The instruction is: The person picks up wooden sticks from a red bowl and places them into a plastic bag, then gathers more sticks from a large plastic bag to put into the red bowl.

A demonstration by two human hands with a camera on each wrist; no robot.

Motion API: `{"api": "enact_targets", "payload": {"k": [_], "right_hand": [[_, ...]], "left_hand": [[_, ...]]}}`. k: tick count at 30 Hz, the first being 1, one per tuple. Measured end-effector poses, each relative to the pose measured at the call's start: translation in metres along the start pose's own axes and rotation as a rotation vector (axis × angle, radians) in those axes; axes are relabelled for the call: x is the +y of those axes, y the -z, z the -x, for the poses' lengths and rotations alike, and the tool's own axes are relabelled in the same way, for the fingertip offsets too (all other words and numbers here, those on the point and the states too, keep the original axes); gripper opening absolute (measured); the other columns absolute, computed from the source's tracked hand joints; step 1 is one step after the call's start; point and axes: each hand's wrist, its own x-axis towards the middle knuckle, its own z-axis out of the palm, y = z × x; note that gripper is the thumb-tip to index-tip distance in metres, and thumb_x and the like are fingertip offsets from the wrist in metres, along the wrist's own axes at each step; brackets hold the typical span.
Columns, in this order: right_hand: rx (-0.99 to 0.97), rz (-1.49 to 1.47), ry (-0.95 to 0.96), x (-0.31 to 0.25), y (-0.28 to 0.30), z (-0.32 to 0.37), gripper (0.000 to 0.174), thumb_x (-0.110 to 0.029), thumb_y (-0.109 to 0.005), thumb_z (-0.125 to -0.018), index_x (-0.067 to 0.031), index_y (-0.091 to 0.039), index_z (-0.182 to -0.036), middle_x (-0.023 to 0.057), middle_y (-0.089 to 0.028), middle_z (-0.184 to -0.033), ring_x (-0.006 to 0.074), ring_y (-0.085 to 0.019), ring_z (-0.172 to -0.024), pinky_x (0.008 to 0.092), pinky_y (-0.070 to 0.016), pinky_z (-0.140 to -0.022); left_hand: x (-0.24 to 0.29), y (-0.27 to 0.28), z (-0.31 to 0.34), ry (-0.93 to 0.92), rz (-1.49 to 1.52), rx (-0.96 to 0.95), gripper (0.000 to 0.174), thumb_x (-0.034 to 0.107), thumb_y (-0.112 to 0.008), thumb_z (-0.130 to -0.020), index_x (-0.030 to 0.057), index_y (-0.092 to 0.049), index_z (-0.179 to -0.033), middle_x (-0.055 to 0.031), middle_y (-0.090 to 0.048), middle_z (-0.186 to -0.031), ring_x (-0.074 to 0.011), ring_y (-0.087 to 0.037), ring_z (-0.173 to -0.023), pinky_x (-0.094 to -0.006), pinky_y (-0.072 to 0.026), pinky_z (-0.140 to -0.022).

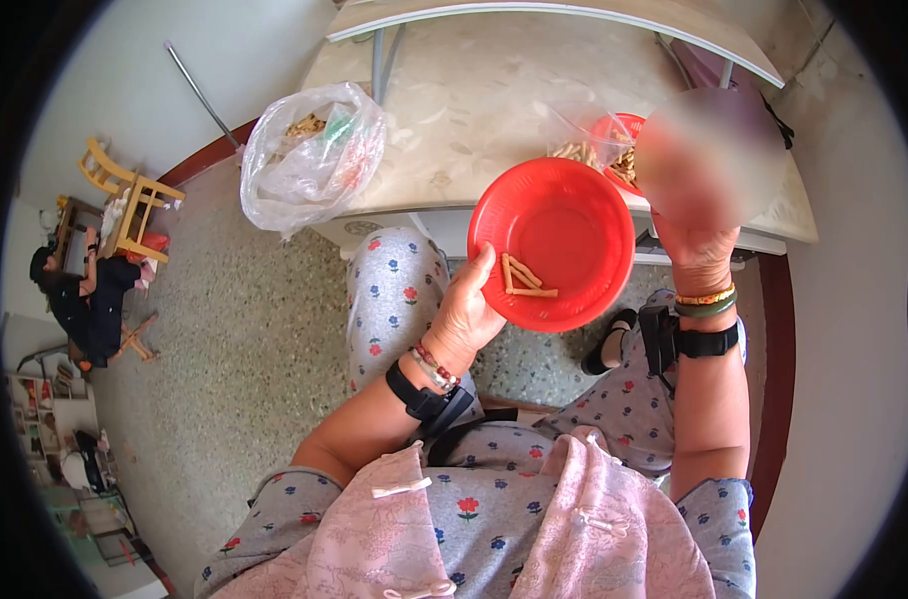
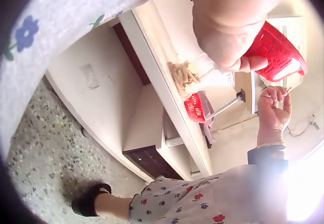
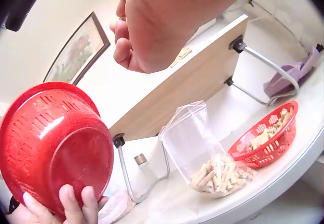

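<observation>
My left hand [image 1: 466, 303] grips the rim of a round red plastic bowl [image 1: 584, 215], its thumb inside and its fingers spread under the base in the right wrist view. A few short tan sticks [image 1: 532, 292] lie in the bowl near my thumb. To the right, my right hand [image 2: 274, 113] is raised with curled fingers. A tan stick tip [image 2: 289, 88] shows at its fingers in the left wrist view, and tan sticks [image 3: 181, 57] stick out past the palm in the right wrist view. A blur covers most of this hand in the head view.
On the table [image 1: 474, 110] stand a clear bag of tan sticks [image 3: 217, 176] and a red slotted basket [image 3: 271, 143] of more pieces. A large clear plastic bag [image 1: 309, 160] sits at the table's left edge. A raised shelf [image 3: 187, 77] spans the back. Another person [image 1: 89, 299] sits far left.
</observation>
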Motion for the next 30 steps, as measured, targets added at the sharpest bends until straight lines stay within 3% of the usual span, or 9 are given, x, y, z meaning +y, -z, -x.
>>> {"api": "enact_targets", "payload": {"k": [5,8,11,14,30], "right_hand": [[-0.037,0.075,-0.045,0.004,-0.005,0.002,0.013,-0.016,-0.056,-0.084,-0.0059,-0.054,-0.092,0.0008,-0.044,-0.071,0.0105,-0.036,-0.061,0.0256,-0.0341,-0.057],[-0.038,0.154,-0.041,0.009,-0.001,0.003,0.016,-0.020,-0.057,-0.085,-0.0064,-0.054,-0.093,-0.0007,-0.040,-0.071,0.0101,-0.035,-0.061,0.0246,-0.0327,-0.057],[-0.062,0.126,-0.055,0.010,0.000,0.001,0.009,-0.015,-0.057,-0.086,-0.0069,-0.057,-0.090,0.0008,-0.047,-0.073,0.0110,-0.038,-0.063,0.0257,-0.0341,-0.059],[-0.053,0.116,-0.074,0.012,0.000,0.001,0.009,-0.015,-0.058,-0.086,-0.0068,-0.057,-0.090,0.0006,-0.048,-0.074,0.0115,-0.039,-0.064,0.0258,-0.0344,-0.060],[0.026,0.125,-0.178,0.018,-0.002,0.002,0.016,-0.014,-0.054,-0.089,-0.0055,-0.056,-0.102,0.0031,-0.056,-0.082,0.0100,-0.044,-0.064,0.0246,-0.0384,-0.061]], "left_hand": [[0.004,0.001,0.000,-0.120,-0.165,0.061,0.044,0.030,-0.050,-0.094,0.0029,-0.041,-0.128,-0.0115,-0.050,-0.124,-0.0232,-0.048,-0.117,-0.0411,-0.0394,-0.100],[0.002,0.000,0.003,-0.153,-0.269,0.064,0.044,0.028,-0.049,-0.095,0.0018,-0.040,-0.128,-0.0116,-0.050,-0.123,-0.0222,-0.048,-0.117,-0.0402,-0.0396,-0.099],[0.001,-0.002,0.003,-0.152,-0.265,0.058,0.044,0.027,-0.048,-0.095,0.0010,-0.039,-0.129,-0.0117,-0.049,-0.125,-0.0216,-0.047,-0.117,-0.0397,-0.0397,-0.099],[0.002,0.000,0.002,-0.147,-0.249,0.043,0.046,0.024,-0.045,-0.096,0.0021,-0.034,-0.134,-0.0131,-0.044,-0.132,-0.0241,-0.045,-0.121,-0.0416,-0.0373,-0.102],[0.003,0.004,0.002,-0.122,-0.243,0.099,0.045,0.024,-0.048,-0.094,0.0021,-0.037,-0.132,-0.0120,-0.046,-0.131,-0.0233,-0.046,-0.120,-0.0416,-0.0378,-0.102]]}}
